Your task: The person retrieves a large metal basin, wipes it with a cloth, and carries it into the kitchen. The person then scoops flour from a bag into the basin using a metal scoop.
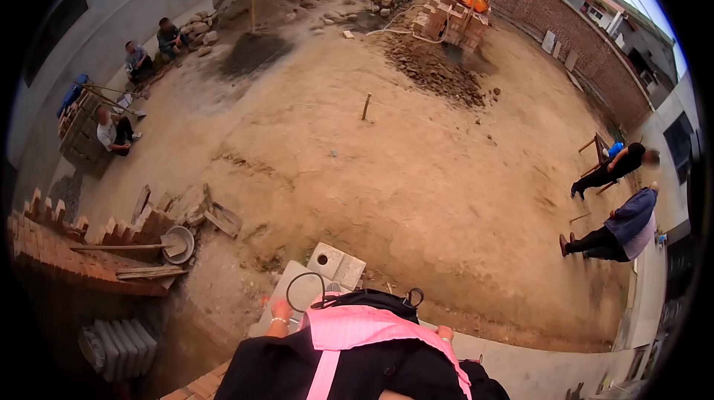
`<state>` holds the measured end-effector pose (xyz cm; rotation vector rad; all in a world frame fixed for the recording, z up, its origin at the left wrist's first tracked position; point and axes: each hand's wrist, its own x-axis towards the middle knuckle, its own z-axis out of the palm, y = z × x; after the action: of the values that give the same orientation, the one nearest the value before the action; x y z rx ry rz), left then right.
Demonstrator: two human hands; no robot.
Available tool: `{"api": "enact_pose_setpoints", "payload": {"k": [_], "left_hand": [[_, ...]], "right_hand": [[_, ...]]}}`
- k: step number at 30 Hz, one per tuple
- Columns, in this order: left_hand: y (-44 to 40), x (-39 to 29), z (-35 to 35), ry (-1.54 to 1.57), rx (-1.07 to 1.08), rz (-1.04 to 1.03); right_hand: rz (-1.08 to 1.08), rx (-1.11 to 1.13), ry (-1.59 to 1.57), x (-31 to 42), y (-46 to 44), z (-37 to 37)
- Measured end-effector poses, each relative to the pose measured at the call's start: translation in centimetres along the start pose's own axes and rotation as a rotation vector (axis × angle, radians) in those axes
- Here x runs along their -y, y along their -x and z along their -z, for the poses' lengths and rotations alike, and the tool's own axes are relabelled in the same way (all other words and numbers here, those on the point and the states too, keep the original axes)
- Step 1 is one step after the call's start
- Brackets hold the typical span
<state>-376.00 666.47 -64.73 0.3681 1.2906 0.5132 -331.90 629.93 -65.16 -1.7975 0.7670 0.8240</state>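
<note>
My left hand (281, 311), with a bracelet at the wrist, is at the edge of a pale flat slab (286, 290) just below me. Its fingers are too small and blurred to make out. A thin black cable loop (288, 293) curves beside it. Past the slab lies a pale block (348, 272), next to another with a round dark hole. My right hand (445, 332) shows only in part beyond the pink cloth (372, 326) on my front, close to a pale ledge (506, 348). Whether it grips anything is hidden.
Below is a dirt yard with a stake (367, 106), a brick stack (454, 17) and a soil heap (435, 69). Bricks (82, 255), boards (222, 214) and a metal basin (178, 244) lie left. Several people sit at left; two people (621, 229) stand right.
</note>
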Motion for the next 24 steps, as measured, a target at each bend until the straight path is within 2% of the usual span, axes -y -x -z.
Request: {"api": "enact_pose_setpoints", "payload": {"k": [5, 12, 15, 18, 23, 24], "left_hand": [[0.3, -0.3, 0.8, -0.211, -0.057, 0.075], [-1.3, -3.1, -0.9, -0.165, -0.06, 0.045], [-2.1, -3.4, -2.5, -0.104, -0.03, 0.032], [-2.8, -3.7, -3.7, -0.053, 0.023, 0.03], [-4.5, -2.4, -2.7, -0.239, 0.067, -0.088], [-4.1, -2.1, -2.8, -0.369, 0.076, -0.127]], "right_hand": [[-0.029, 0.056, -0.009, -2.9, -1.6, -0.6], [-0.003, 0.081, 0.001, -9.3, -6.4, 0.1], [-0.138, 0.139, 0.049, -9.3, -7.5, 0.1], [-0.138, 0.119, 0.02, -8.6, -6.4, -0.3], [-0.118, 0.094, -0.015, -6.6, -3.7, -1.0], [-0.113, 0.09, -0.017, -6.3, -3.5, -1.0]]}}
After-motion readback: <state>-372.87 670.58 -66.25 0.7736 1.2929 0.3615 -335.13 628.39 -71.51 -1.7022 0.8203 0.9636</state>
